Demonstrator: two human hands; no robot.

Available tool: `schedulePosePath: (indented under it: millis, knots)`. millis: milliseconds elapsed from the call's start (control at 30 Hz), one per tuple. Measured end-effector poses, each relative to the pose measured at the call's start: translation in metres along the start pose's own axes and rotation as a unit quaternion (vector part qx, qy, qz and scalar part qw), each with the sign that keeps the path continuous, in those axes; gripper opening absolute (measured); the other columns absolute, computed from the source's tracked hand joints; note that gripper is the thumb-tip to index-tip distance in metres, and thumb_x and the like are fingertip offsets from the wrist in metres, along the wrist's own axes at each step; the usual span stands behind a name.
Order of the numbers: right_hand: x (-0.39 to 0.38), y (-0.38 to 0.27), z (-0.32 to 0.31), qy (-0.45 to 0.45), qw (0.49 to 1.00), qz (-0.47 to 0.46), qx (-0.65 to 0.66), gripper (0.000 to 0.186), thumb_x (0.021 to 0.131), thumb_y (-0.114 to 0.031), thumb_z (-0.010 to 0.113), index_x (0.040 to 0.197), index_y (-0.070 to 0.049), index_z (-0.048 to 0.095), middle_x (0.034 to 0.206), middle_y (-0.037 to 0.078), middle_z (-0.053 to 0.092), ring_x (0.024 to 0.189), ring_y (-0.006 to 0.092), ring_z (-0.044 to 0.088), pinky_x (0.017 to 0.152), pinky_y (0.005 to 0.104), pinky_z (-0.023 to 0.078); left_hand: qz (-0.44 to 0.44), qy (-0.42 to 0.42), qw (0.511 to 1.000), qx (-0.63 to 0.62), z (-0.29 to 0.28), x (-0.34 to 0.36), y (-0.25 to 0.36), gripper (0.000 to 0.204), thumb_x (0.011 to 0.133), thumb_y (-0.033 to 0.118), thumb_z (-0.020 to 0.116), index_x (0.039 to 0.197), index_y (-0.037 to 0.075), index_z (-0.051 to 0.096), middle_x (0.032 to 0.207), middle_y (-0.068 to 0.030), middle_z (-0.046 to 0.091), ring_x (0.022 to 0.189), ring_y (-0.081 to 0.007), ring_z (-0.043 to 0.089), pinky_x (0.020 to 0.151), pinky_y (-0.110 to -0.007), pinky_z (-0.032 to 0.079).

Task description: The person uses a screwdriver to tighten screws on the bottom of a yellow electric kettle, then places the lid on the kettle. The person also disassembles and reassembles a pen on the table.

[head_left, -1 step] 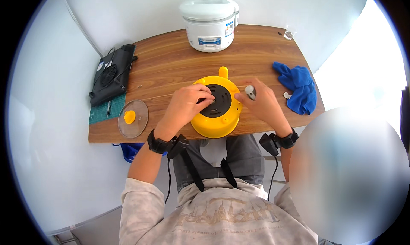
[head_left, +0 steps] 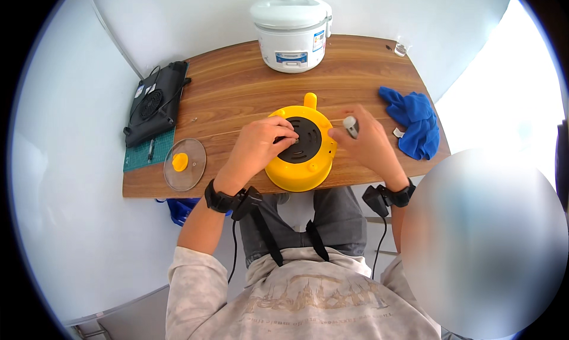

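Note:
A yellow electric pot (head_left: 296,177) lies upside down at the near edge of the wooden table (head_left: 237,79), its black round base plate (head_left: 309,143) facing up. My left hand (head_left: 261,147) rests on the pot's left side, fingertips curled onto the black plate and pinching at something small I cannot make out. My right hand (head_left: 370,147) is at the pot's right rim. It is closed around a small grey tool (head_left: 351,125) whose end sticks up between the fingers.
A white rice cooker (head_left: 291,32) stands at the table's far edge. A blue cloth (head_left: 415,121) lies to the right, and a glass lid with a yellow knob (head_left: 185,163), a green mat (head_left: 148,153) and a black fan pad (head_left: 155,103) to the left. A small glass (head_left: 402,45) sits far right.

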State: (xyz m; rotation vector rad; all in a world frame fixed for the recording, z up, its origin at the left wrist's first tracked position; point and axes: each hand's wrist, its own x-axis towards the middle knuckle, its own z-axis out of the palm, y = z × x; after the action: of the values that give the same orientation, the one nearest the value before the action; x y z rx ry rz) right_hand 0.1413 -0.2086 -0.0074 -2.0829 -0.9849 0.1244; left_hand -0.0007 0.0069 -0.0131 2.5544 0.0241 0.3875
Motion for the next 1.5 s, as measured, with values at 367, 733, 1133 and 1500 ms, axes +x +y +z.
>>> schedulePosePath:
  millis: [367,733,1133,1500]
  knots:
    - [0.004,-0.066,-0.077,-0.031,0.974,-0.102,0.2,0.043,0.088,-0.008,0.075,0.124,-0.002,0.052,0.098,0.01,0.065,0.087,0.0188,0.065,0.085,0.0299,0.054,-0.006,0.022,1.0,-0.005,0.004,-0.001,0.0,0.013,0.09,0.014,0.07,0.097,0.007,0.078,0.102,-0.0047,0.073,0.091,-0.0236,0.07,0.082,-0.032,0.055]
    - [0.027,-0.082,-0.05,-0.017,0.967,-0.169,0.189,0.043,0.088,-0.005,0.073,0.128,-0.006,0.056,0.104,0.011,0.072,0.097,0.0222,0.073,0.087,0.0322,0.059,0.025,0.04,0.999,-0.013,0.005,-0.002,-0.001,0.013,0.087,0.013,0.068,0.093,0.007,0.078,0.1,-0.0033,0.073,0.088,-0.0238,0.069,0.08,-0.034,0.055]
    - [0.034,-0.08,-0.043,-0.031,0.966,-0.233,0.107,0.034,0.08,0.0,0.067,0.112,-0.006,0.057,0.093,0.007,0.07,0.084,0.0185,0.073,0.082,0.0282,0.058,0.022,0.045,0.999,-0.01,0.008,-0.002,-0.002,0.013,0.086,0.014,0.068,0.092,0.007,0.077,0.098,-0.0027,0.072,0.088,-0.024,0.068,0.078,-0.034,0.054]
    - [0.037,-0.077,-0.036,0.01,0.964,-0.245,0.107,0.033,0.079,-0.006,0.071,0.11,-0.008,0.058,0.081,0.011,0.069,0.075,0.022,0.074,0.074,0.0303,0.06,0.005,0.043,0.999,-0.033,0.006,0.001,0.0,0.013,0.087,0.015,0.069,0.092,0.005,0.075,0.094,-0.0064,0.073,0.086,-0.0269,0.069,0.078,-0.036,0.055]
